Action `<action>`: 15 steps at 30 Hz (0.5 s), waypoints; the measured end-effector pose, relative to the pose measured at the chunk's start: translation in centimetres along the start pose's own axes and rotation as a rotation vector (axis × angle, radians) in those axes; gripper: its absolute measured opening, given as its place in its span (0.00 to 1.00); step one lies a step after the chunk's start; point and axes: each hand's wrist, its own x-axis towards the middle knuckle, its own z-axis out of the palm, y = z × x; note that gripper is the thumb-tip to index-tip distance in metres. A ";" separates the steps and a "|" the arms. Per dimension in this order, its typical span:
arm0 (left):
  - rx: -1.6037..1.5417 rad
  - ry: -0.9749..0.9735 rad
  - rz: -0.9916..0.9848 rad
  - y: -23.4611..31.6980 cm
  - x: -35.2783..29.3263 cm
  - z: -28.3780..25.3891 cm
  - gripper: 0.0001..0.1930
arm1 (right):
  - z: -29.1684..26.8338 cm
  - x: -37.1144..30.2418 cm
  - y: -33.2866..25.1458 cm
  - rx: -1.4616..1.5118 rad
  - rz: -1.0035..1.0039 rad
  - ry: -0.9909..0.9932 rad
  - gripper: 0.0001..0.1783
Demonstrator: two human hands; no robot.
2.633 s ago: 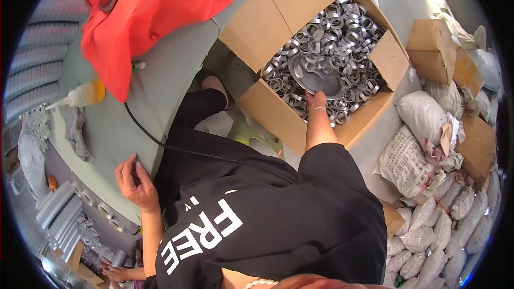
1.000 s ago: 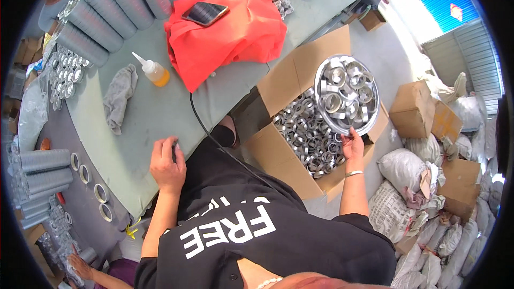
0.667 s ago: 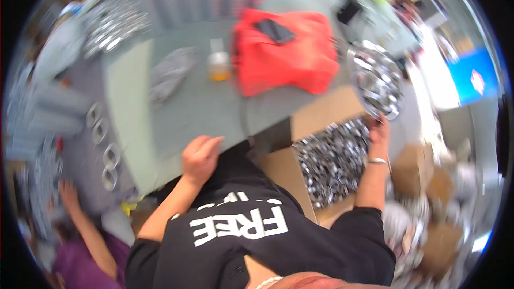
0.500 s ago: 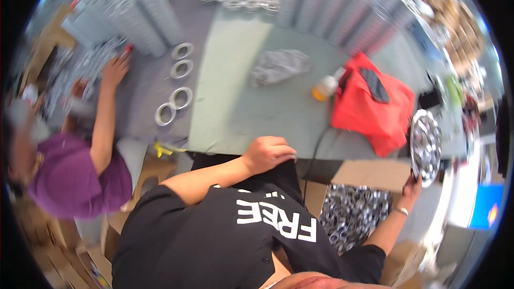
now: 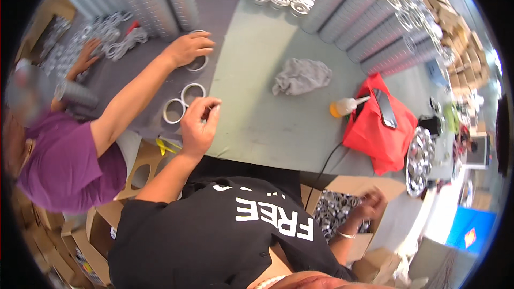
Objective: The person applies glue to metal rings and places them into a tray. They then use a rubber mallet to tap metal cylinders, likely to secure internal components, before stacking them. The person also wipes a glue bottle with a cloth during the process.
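Left hand (image 5: 197, 126) now sits at the table edge (image 5: 257, 152), fingers pinched together beside two metal rings (image 5: 183, 103), holding nothing clear. Right hand (image 5: 369, 206) has dropped low over the box of tins (image 5: 334, 211), fingers curled, grip unclear; the round tray of tins (image 5: 418, 160) it carried a second ago now rests beside the red cloth (image 5: 383, 128).

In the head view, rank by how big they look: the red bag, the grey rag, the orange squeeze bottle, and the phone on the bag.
1. red bag
2. grey rag
3 and 4. orange squeeze bottle and phone look about alike in this bent fisheye view, so I won't rank them.
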 end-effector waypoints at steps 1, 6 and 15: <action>0.041 -0.071 0.029 0.1 -0.4 0.2 0.06 | 2.9 -1.8 -2.7 0.084 0.016 -0.254 0.10; 0.021 -0.350 0.135 -0.8 -0.1 2.4 0.14 | 15.8 -2.7 -11.7 0.182 0.273 -0.657 0.04; 0.025 -0.107 -0.161 -3.9 3.2 0.4 0.29 | 18.5 4.6 -12.4 0.207 0.124 -0.374 0.05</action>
